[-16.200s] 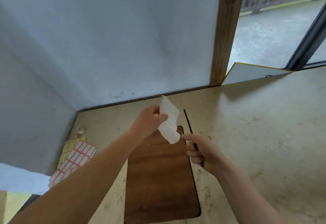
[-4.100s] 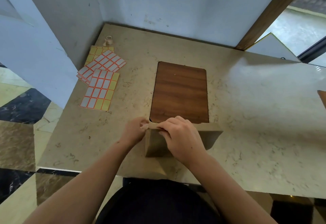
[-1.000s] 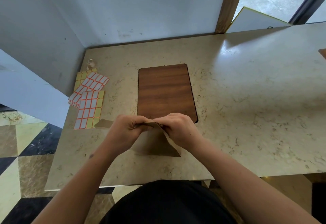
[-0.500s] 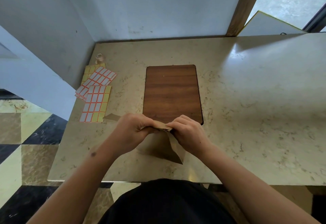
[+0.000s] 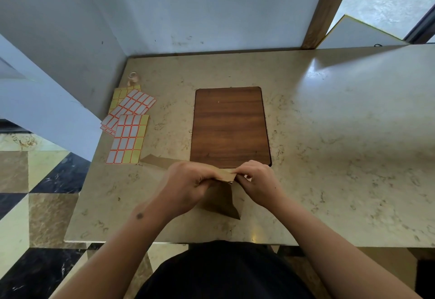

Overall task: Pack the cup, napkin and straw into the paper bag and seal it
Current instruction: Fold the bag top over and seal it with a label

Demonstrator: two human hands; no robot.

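Observation:
A brown paper bag (image 5: 220, 201) stands near the table's front edge, just in front of the wooden board. Its top is folded over into a flat strip. My left hand (image 5: 188, 184) pinches the left part of that folded top, and my right hand (image 5: 257, 181) pinches the right end, fingertips almost meeting. A corner of the bag's paper sticks out to the left, behind my left hand. The cup, napkin and straw are not visible anywhere.
A dark wooden board (image 5: 229, 125) lies flat in the middle of the marble table (image 5: 341, 157). Sheets of orange-bordered sticker labels (image 5: 128, 131) lie at the left, with a small tape roll (image 5: 132, 78) behind them. Walls close the back and left.
Both hands stay pinched on the bag's folded top, which has been pressed flatter. The view has shifted slightly; the bag has stayed in place.

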